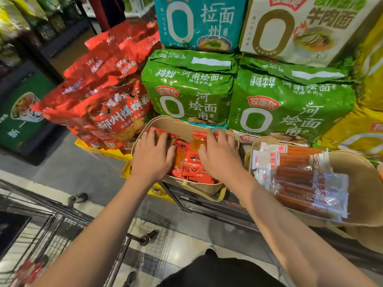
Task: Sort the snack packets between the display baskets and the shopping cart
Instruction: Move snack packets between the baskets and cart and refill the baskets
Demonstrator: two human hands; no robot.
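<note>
Two hands reach into the nearer display basket (157, 123), a tan, rounded tub on a dark wire rack. The left hand (154, 151) lies flat, fingers spread and straight, on the red snack packets (191, 168) at the tub's left side. The right hand (219, 154) rests on the packets toward the right, its fingers bent slightly over the far ones; whether it has pinched any I cannot tell.

The packets are small, flat foil sachets heaped loosely, so they should be light, pliable and slick. A single pinch at a sealed edge would lift one, but a flat press is likely to make the heap slide. Gathering several between both palms, or scooping from underneath, looks the surer hold.

A second basket (352, 162) to the right holds long clear packs of brown sticks (296, 179); these look stiffer and would be best taken around the middle.

The shopping cart (47, 226) stands at lower left, well apart from the baskets, with something red blurred inside. Big green noodle bags (190, 90) are stacked just behind the nearer basket.
</note>
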